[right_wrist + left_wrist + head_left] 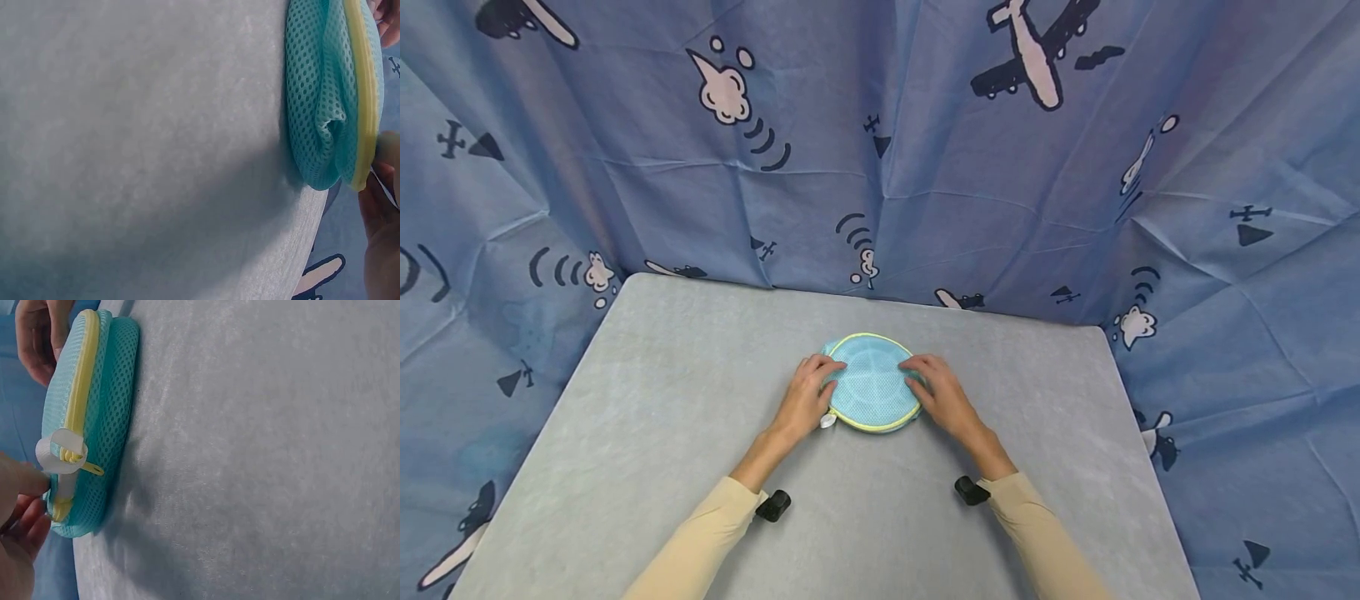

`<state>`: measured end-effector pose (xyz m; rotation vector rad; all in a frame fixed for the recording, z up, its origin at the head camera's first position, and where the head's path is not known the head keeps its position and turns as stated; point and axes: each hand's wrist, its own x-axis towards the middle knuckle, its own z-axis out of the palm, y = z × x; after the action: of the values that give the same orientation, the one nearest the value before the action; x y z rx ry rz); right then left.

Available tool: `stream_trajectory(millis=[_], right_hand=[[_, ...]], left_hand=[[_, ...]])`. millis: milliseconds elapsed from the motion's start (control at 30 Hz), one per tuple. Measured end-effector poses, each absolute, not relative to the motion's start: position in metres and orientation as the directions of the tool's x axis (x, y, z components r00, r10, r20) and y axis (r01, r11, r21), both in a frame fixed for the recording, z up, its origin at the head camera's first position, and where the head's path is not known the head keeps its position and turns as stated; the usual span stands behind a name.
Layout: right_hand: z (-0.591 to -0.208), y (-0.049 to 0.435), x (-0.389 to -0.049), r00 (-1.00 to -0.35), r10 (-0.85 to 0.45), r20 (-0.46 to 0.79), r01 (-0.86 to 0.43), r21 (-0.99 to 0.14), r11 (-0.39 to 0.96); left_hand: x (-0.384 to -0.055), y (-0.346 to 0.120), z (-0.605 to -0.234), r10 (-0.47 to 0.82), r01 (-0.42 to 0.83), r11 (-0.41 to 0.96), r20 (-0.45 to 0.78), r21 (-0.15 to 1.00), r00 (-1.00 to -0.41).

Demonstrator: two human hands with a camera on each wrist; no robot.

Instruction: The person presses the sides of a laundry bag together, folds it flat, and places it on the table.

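A round light-blue mesh laundry bag (872, 383) with a yellow zipper edge lies on the grey table in front of me. My left hand (805, 396) grips its left edge, thumb and fingers at the rim. On the opposite side, my right hand (942, 393) holds the right edge the same way. Close by the left fingers, the left wrist view shows a white loop tag (45, 455) and a yellow zipper pull (94, 469). The mesh side wall (307, 94) is creased and folded in the right wrist view.
The grey tabletop (700, 358) spreads around the bag on all sides. Blue curtains (820, 133) printed with airplanes hang behind the table and along both sides. Each wrist carries a small black camera (773, 505).
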<state>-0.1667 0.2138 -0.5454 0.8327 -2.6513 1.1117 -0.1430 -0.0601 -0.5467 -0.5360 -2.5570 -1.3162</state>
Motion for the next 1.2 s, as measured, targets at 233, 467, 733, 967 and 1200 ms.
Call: stream_trajectory(millis=[233,467,733,967,1200], right_hand=[[-0.543,0.213,-0.163,-0.790,-0.533,0.302,-0.598,-0.569,0.564],[-0.540,0.212,-0.161,-0.812,-0.547,0.202,-0.547,-0.588,0.596],[-0.540,0.208,-0.161,-0.823,-0.541,0.174,-0.532,-0.571,0.625],[-0.541,0.205,-0.163,-0.814,-0.557,0.168,-0.549,-0.539,0.640],[-0.545,0.204,-0.162,-0.825,-0.549,0.134,-0.530,-0.522,0.669]], left_hand=[[-0.143,-0.061,-0.552,0.336,0.525,0.536,0.404,0.661,-0.851],[-0.143,-0.062,-0.553,0.373,0.526,0.556,0.373,0.643,-0.850],[-0.143,-0.062,-0.556,0.387,0.540,0.577,0.377,0.613,-0.842],[-0.144,-0.061,-0.557,0.386,0.546,0.579,0.387,0.605,-0.838],[-0.145,-0.059,-0.560,0.392,0.555,0.598,0.394,0.578,-0.832]])
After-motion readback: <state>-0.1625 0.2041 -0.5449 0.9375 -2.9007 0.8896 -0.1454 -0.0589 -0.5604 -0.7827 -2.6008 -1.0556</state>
